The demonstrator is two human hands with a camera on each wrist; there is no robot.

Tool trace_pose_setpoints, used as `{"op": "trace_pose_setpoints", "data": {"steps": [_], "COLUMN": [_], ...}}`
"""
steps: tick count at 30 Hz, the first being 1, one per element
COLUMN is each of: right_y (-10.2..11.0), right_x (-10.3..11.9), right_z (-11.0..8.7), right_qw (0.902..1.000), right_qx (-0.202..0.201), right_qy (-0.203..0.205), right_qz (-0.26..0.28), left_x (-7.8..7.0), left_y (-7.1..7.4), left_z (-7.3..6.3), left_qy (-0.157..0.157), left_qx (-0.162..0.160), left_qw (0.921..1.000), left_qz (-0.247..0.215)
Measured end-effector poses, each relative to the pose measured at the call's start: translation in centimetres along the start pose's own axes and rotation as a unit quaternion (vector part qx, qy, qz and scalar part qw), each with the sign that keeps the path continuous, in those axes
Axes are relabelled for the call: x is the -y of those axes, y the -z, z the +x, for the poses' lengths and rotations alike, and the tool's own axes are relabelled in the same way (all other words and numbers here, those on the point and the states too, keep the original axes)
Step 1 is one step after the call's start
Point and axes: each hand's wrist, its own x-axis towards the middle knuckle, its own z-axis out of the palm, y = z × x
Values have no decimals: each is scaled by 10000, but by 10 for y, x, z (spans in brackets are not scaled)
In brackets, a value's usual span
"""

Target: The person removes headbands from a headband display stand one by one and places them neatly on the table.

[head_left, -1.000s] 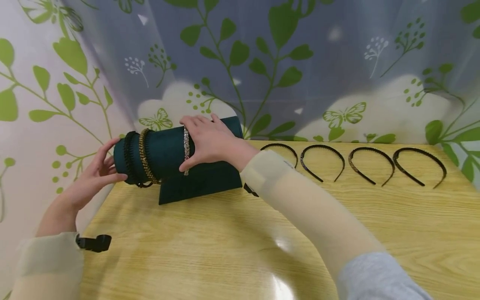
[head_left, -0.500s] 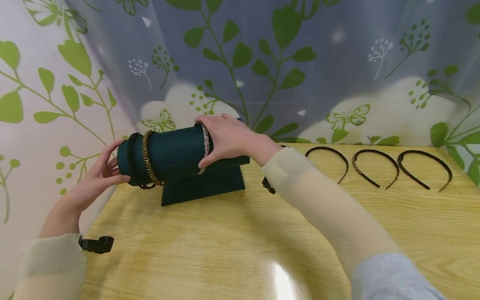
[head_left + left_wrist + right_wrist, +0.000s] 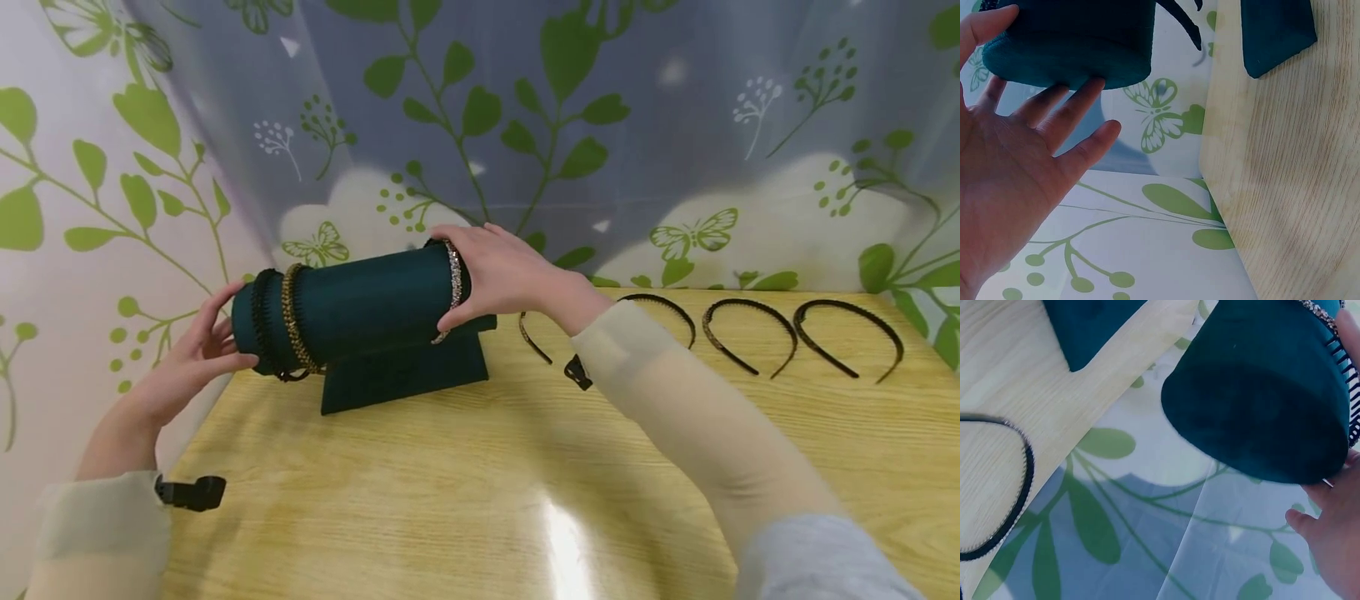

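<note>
A dark green padded headband stand, a horizontal roll (image 3: 367,300) on a flat base (image 3: 408,375), stands at the table's left. Around its left end sit a black headband (image 3: 262,321) and a gold braided headband (image 3: 289,312). My left hand (image 3: 176,367) touches that end with fingers spread; the left wrist view shows fingertips against the roll's end face (image 3: 1072,65). Near the roll's right end, my right hand (image 3: 510,271) holds a silver rhinestone headband (image 3: 455,279) over the roll, thumb in front and fingers behind. Its comb teeth show in the right wrist view.
Several dark headbands lie in a row on the wooden table (image 3: 420,492), including a patterned one (image 3: 742,333) and a black one at far right (image 3: 847,337). A leaf-print curtain (image 3: 660,150) hangs behind, and a similarly printed wall (image 3: 82,192) stands at left.
My right hand has slid the rhinestone headband rightward along the roll, from near its middle to near its right end. The left hand stays at the left end.
</note>
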Motion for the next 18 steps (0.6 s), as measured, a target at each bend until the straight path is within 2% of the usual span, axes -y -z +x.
{"op": "trace_pose_setpoints", "data": {"steps": [9,18], "right_y": [3,2], "right_x": [-18,-27], "right_z": [-19,-31], "right_qw": [9987,9937], "right_qx": [-86,-162], "right_qy": [-322,-631], "right_qz": [397,908], "left_x": [2,2], "left_y": [0,0], "left_z": [-3,0], "left_qy": [34,9], "left_qx": [-45,0], "left_qw": [10000,10000], "left_qz": [-53,-15]}}
